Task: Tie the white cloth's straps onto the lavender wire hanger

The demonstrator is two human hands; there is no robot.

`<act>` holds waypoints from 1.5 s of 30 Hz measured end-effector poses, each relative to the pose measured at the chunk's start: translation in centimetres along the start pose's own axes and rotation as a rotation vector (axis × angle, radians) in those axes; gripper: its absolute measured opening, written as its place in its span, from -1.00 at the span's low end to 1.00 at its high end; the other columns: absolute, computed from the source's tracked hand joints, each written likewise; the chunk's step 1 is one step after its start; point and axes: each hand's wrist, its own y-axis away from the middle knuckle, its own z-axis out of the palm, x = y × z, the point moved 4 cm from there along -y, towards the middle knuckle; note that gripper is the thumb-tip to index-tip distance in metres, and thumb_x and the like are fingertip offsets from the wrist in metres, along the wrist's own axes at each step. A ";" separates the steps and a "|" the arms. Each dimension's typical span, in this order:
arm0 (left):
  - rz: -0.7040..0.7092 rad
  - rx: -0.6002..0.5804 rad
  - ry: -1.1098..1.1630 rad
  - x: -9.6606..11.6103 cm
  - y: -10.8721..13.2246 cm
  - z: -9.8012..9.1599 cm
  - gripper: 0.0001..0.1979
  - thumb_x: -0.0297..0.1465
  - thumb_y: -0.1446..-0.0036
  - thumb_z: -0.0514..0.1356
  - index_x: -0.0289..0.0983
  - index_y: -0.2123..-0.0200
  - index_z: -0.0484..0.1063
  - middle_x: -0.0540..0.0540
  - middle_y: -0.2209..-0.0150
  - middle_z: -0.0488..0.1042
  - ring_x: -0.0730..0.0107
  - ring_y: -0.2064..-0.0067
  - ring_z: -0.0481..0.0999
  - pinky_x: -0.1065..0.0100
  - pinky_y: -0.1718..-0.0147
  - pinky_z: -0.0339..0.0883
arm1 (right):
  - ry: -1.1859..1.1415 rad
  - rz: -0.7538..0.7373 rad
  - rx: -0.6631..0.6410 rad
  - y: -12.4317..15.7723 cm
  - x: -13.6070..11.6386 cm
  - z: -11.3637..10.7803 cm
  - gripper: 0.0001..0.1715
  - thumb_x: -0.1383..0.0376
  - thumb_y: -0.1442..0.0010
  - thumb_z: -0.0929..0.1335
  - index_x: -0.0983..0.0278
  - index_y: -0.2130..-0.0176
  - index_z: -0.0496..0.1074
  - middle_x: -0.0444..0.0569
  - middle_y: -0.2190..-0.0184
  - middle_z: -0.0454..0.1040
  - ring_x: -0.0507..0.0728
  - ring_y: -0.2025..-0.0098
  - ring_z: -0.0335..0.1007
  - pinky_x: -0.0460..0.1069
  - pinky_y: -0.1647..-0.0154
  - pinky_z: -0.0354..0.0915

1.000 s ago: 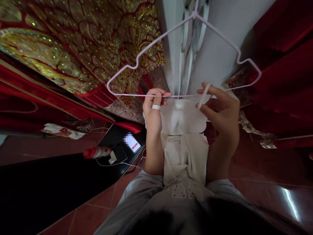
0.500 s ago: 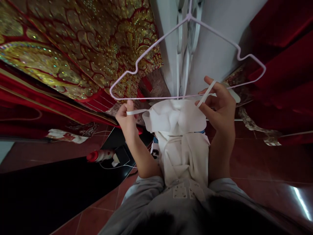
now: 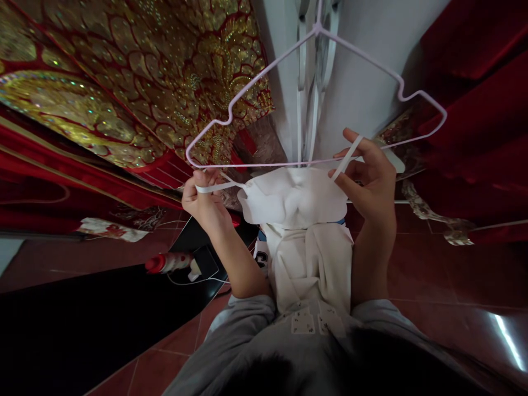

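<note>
Both are stretched now, left strap (image 3: 218, 187) just drawn outward by the curled left grip (image 3: 209, 199), right strap (image 3: 348, 157) spanned by the half-open right grip (image 3: 371, 179)

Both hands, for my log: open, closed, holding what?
Left hand: white strap looped on thumb; open or closed unclear.
Right hand: open, other strap stretched from thumb to finger.

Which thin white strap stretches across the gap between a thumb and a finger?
The thin white strap on the right hand; the other strap runs from the left hand toward the white mask-shaped piece.
</note>
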 end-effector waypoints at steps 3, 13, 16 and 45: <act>-0.006 -0.035 0.071 0.7 -0.5 0.5 -0.69 0.04 -0.21 0.40 -0.05 0.29 0.57 0.03 0.18 0.68 0.19 0.00 0.63 0.10 0.05 0.47 | -0.014 -0.002 -0.008 0.0 0.0 -0.1 -0.25 0.16 0.03 0.63 -0.01 -0.15 0.54 -0.16 0.16 0.57 -0.07 0.49 0.14 -0.08 0.52 0.14; 0.137 -0.328 0.056 5.9 -3.5 4.6 -0.68 0.02 -0.13 0.49 -0.08 0.25 0.72 0.06 0.18 0.72 0.34 0.14 0.68 0.28 0.11 0.58 | -0.026 -0.012 -0.037 -0.2 -0.1 -0.1 -0.28 0.13 0.06 0.65 -0.07 -0.11 0.57 -0.18 0.13 0.58 -0.09 0.52 0.05 -0.08 0.53 0.13; 0.226 -0.424 -0.070 7.8 -3.3 6.0 -0.71 0.00 -0.09 0.51 -0.05 0.27 0.73 0.07 0.27 0.70 0.28 0.23 0.65 0.17 0.16 0.62 | -0.005 0.000 -0.026 -0.2 -0.2 0.0 -0.30 0.12 0.06 0.65 -0.06 -0.08 0.57 -0.16 0.14 0.57 -0.08 0.51 0.07 -0.08 0.53 0.16; -0.086 -0.332 0.291 3.3 2.0 5.5 -0.79 -0.30 -0.49 0.09 -0.13 0.29 0.31 0.08 0.53 0.51 0.42 0.47 0.53 0.31 0.30 0.47 | -0.122 -0.520 0.675 -1.7 3.0 -9.1 -0.63 0.24 -0.01 0.63 0.16 0.13 0.70 -0.15 0.20 0.66 0.02 0.14 0.63 -0.03 0.08 0.56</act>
